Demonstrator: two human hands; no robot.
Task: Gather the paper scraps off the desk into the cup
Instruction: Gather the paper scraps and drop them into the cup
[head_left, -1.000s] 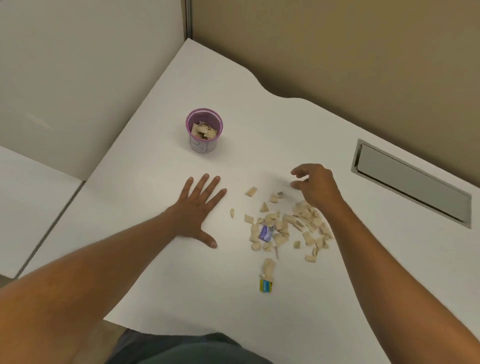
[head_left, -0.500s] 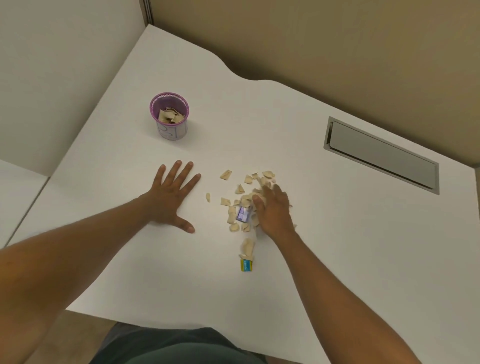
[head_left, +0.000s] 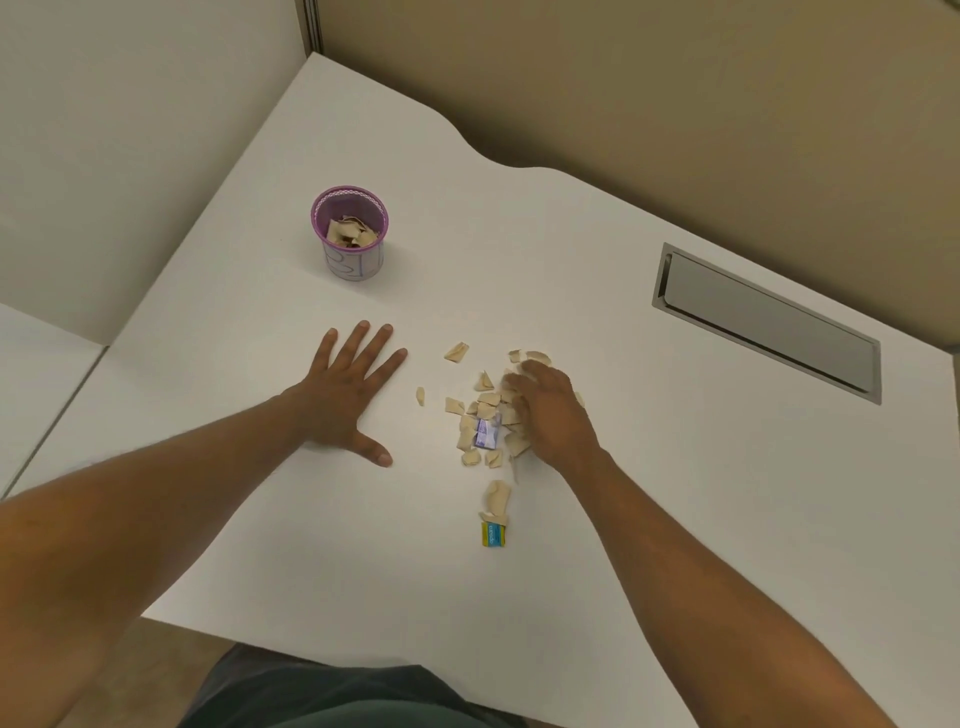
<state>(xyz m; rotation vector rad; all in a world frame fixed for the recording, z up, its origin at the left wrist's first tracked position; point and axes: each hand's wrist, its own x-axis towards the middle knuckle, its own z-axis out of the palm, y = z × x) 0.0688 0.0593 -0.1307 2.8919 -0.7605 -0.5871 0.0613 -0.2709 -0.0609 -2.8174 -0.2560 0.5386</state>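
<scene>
surface (head_left: 597, 249) is lying white and slick, so scraps could be skidding off under a hard sweep. left hand (head_left: 343, 395) is resting flat, released, holding nothing. right hand (head_left: 550, 410) is curling over the paper scraps (head_left: 488, 400); whether it is grasping any, i cannot tell. cup (head_left: 350, 234) is standing well apart, so loose bits could be dropping on the way.

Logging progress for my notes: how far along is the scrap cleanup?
Partly done. The purple cup already holds some scraps. The right hand lies on the main pile of paper scraps; whether it grips any is unclear. The left hand rests flat on the desk. Left: that pile, plus strays like the yellow-blue scrap.
</scene>
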